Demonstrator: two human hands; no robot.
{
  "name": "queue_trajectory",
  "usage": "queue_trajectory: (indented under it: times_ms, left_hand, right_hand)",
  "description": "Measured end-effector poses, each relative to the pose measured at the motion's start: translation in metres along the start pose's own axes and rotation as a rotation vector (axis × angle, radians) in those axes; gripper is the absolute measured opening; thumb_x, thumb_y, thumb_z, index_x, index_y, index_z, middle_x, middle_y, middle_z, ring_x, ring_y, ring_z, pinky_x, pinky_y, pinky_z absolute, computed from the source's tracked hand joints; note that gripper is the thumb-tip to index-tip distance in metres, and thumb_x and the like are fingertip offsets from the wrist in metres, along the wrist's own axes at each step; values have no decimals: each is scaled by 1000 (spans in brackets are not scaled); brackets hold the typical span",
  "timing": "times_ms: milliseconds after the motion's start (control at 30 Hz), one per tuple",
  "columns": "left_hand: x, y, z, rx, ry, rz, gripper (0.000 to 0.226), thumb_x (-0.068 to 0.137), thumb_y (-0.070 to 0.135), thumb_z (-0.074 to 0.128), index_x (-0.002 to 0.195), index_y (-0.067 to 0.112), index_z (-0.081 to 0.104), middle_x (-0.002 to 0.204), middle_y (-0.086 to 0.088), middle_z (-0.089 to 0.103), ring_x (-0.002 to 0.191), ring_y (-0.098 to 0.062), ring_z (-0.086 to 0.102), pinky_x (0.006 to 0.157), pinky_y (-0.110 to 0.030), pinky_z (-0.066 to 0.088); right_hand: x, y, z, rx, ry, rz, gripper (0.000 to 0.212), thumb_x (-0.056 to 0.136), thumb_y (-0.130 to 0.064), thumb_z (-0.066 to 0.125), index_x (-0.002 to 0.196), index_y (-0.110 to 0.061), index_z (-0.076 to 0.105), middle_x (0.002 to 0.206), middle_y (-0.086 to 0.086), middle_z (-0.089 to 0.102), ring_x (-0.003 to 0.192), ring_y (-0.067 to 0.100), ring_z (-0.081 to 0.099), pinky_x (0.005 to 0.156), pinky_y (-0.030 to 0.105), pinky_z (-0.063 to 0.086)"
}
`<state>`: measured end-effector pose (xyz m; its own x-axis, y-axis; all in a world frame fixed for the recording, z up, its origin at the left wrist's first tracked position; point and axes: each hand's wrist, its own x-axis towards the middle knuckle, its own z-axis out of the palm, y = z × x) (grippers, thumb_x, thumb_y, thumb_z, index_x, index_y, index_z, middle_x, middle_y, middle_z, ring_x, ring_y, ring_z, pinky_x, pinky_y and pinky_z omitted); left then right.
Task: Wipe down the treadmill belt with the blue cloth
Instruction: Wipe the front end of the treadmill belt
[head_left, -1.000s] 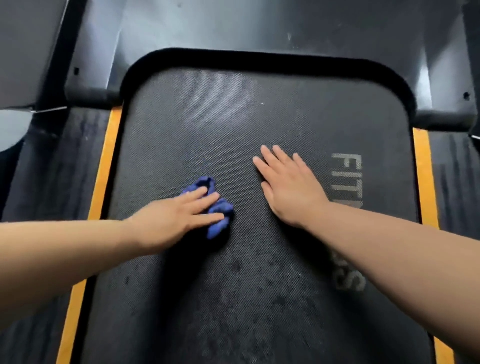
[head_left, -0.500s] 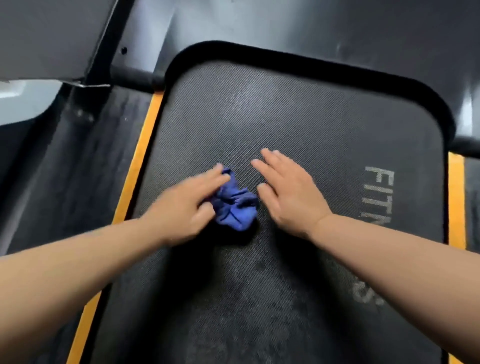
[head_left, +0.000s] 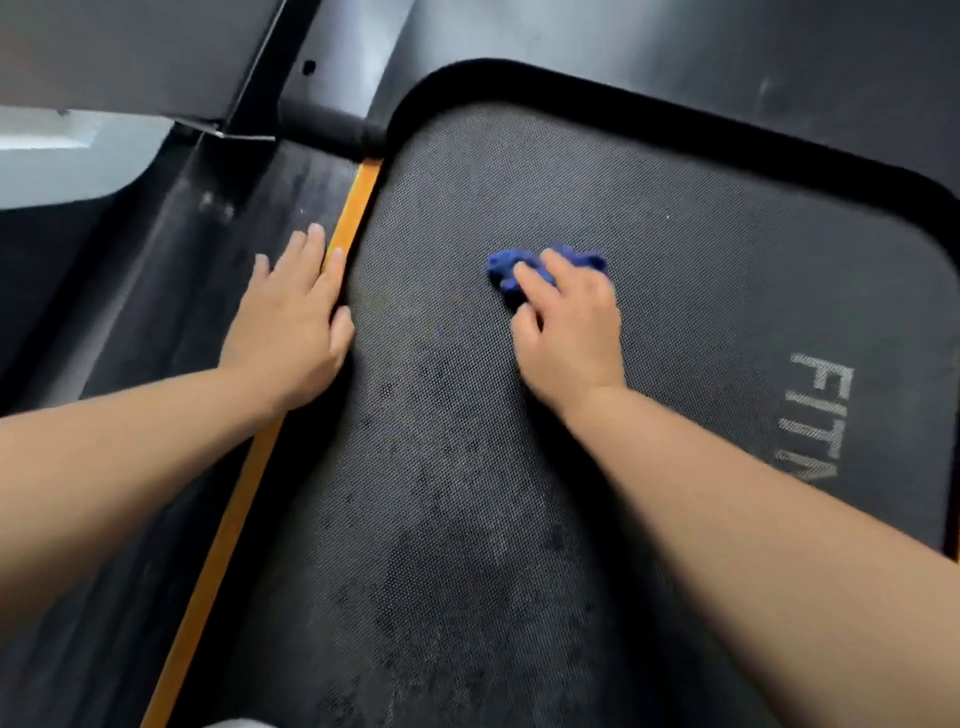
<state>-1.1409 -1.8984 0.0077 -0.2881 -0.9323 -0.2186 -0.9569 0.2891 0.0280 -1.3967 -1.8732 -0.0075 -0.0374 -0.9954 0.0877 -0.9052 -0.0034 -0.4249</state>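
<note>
The dark textured treadmill belt (head_left: 675, 249) fills most of the view, with dusty blotches near its lower middle. A crumpled blue cloth (head_left: 506, 267) lies on the belt's upper middle. My right hand (head_left: 569, 327) presses down on the cloth with its fingers curled over it; part of the cloth is hidden under the fingers. My left hand (head_left: 293, 322) lies flat with fingers apart on the left side rail, across the orange stripe (head_left: 228, 519), holding nothing.
The black motor cover (head_left: 675, 52) rises beyond the belt's rounded front edge. A dark side rail (head_left: 171, 270) runs along the left. Grey lettering (head_left: 818, 410) is printed on the belt at the right. A pale floor patch (head_left: 62, 161) shows at the upper left.
The cloth has passed from my left hand to my right hand. My left hand has moved left onto the side rail and orange stripe. The camera has swung to the left.
</note>
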Motion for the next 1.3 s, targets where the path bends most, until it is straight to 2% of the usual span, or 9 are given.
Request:
queue_trajectory:
  times_ms: [233,300,400,467,733,933,1033,1200,1300]
  left_hand:
    - [-3,-6,-7,-29,12,41,57,87,16,38,140,-3,36,150,-25,27,138,-40,29,107,-60,26]
    - [-3,-6,-5,-47,27,31,57,90,9,46,144,-1,31,154,-21,21,142,-35,21,112,-56,19]
    - [-3,-2,-8,-43,21,24,60,90,10,46,146,1,27,156,-19,16,144,-32,16,114,-52,15]
    - [-4,-1,-10,-47,6,10,60,91,10,45,147,2,25,157,-17,15,144,-31,14,115,-51,14]
    - [-29,-3,-28,-14,-88,-21,65,92,19,44,149,2,16,159,-13,9,146,-26,9,115,-47,15]
    - [-65,4,-34,-132,-197,-431,71,97,27,45,152,11,3,160,-5,-3,146,-21,4,116,-46,19]
    - [-80,5,-35,-144,-222,-447,71,97,28,46,152,18,1,160,1,-1,144,-23,18,110,-45,33]
    - [-83,10,-29,-163,-194,-524,66,98,24,46,152,25,8,160,3,8,140,-25,28,105,-43,38]
    - [-79,18,-19,-69,-211,-527,67,98,22,46,152,25,6,159,-2,4,141,-25,25,97,-45,44]
  right_hand:
    - [-60,-10,7,156,-301,-751,41,82,-12,51,121,-13,65,125,1,63,106,24,61,88,39,49]
    - [-27,4,6,139,-196,-716,37,82,-9,49,114,-11,67,120,4,66,107,26,63,90,40,50]
    - [26,18,-6,74,-11,-208,39,75,-9,43,105,-14,68,113,5,67,102,33,61,88,43,48]
    - [24,3,-4,37,-36,-101,35,74,-13,35,92,-15,64,98,2,64,92,35,58,73,41,46]
    - [-20,-6,9,76,-348,-835,33,86,-17,47,113,-19,67,122,-1,64,99,27,62,80,42,52]
    - [66,-1,-12,-109,-162,-128,36,77,-12,39,105,-13,62,117,7,58,105,36,51,79,42,45]
    - [4,-32,0,-49,-243,-432,26,72,-10,47,96,-11,58,102,9,59,92,34,53,75,43,46]
    - [-43,-39,7,93,-594,-1160,35,85,-17,43,109,-10,67,116,5,65,97,28,60,83,38,49]
    - [17,-30,10,47,-399,-1128,32,82,-12,44,102,-12,70,110,8,68,96,32,63,83,42,52]
